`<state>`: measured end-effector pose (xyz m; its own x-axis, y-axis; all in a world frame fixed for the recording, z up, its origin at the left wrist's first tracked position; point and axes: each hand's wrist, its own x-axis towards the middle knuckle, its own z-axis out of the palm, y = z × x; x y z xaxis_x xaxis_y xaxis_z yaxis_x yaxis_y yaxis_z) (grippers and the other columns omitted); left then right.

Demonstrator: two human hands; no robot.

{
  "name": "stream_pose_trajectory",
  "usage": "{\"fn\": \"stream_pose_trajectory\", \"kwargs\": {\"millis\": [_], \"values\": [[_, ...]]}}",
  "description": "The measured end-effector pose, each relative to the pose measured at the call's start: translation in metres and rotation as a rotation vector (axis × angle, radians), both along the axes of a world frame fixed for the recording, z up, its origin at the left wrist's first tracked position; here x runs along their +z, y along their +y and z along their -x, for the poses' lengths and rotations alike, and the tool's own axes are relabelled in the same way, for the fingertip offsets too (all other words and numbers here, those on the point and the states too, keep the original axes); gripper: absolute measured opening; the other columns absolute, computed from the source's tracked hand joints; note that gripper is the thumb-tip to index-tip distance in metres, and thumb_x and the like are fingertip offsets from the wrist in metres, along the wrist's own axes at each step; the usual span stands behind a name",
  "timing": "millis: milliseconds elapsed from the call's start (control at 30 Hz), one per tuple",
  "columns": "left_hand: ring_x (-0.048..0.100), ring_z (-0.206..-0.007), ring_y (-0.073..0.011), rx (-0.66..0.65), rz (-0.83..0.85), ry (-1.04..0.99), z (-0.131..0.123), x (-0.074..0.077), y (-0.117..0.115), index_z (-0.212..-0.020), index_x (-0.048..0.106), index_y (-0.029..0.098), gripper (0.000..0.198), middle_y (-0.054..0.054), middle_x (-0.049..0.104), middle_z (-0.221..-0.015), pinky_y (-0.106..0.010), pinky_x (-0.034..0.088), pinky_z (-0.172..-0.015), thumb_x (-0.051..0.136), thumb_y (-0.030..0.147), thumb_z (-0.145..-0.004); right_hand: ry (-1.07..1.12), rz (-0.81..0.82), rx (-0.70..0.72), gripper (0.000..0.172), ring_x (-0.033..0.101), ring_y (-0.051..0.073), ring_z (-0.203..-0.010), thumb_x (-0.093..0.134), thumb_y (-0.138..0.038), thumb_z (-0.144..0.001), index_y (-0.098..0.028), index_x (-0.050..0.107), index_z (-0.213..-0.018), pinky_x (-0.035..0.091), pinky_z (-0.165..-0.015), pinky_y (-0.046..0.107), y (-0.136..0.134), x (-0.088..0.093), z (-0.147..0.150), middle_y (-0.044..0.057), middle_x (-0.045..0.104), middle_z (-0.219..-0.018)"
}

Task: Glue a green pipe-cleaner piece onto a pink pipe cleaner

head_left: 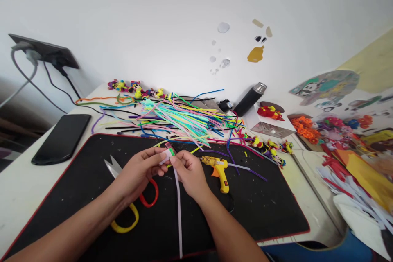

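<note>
My left hand [150, 161] pinches a small figure-like piece [166, 156] in white-lilac and green, with a bit of pink at its top. Close beside it, my right hand [188, 172] is closed on a pale lilac pipe cleaner [179, 217], whose long end hangs down toward the front edge of the black mat [251, 213]. Where the pipe cleaner meets the piece is partly covered by my fingers. Scissors [132, 216] with one red and one yellow handle loop lie under and beside my left hand. A yellow glue gun [219, 170] rests right of my right hand.
A heap of coloured pipe cleaners [181, 118] spreads behind the mat. A black phone [61, 139] lies at left. At the back right stand a dark flask [250, 100] and a white box [270, 127]. Small colourful figures [139, 90] line the wall; paper pieces [356, 188] lie at far right.
</note>
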<state>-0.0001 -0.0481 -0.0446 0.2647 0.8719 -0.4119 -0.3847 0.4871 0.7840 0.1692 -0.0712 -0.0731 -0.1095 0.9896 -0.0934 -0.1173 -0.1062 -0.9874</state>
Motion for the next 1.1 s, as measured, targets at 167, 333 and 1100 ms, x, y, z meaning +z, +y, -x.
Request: {"fn": "stream_pose_trajectory", "kwargs": {"millis": [167,333,1100], "values": [[0.064,-0.060,-0.0105,0.020,-0.022,0.009,-0.0022,0.0003,0.0012,-0.087,0.082,0.014,0.034,-0.003,0.074,-0.071,-0.016,0.052,-0.054,0.098,0.035,-0.065,-0.018,0.014,0.006,0.047,0.031,0.009,-0.046,0.072,-0.066,-0.087,-0.022,0.058,-0.076,0.022,-0.045,0.023,0.0017,-0.0002,0.0003,-0.010,0.040,-0.052],[0.065,-0.061,-0.0098,0.027,-0.019,-0.003,-0.0045,0.0010,0.0009,-0.086,0.082,0.014,0.035,-0.002,0.073,-0.070,-0.016,0.053,-0.056,0.100,0.035,-0.064,-0.010,0.025,0.010,0.049,0.031,0.009,-0.046,0.072,-0.068,-0.086,-0.022,0.057,-0.074,0.022,-0.045,0.024,0.0025,0.0001,0.0007,-0.010,0.040,-0.051],[0.062,-0.058,-0.0107,-0.017,0.082,-0.024,-0.0056,0.0083,-0.0008,-0.082,0.080,0.013,0.026,-0.003,0.072,-0.070,-0.018,0.051,-0.052,0.093,0.030,-0.069,-0.025,-0.021,-0.036,0.042,0.031,0.009,-0.047,0.074,-0.060,-0.088,-0.021,0.060,-0.080,0.021,-0.045,0.023,0.0019,0.0036,0.0010,-0.008,0.051,-0.056]]}}
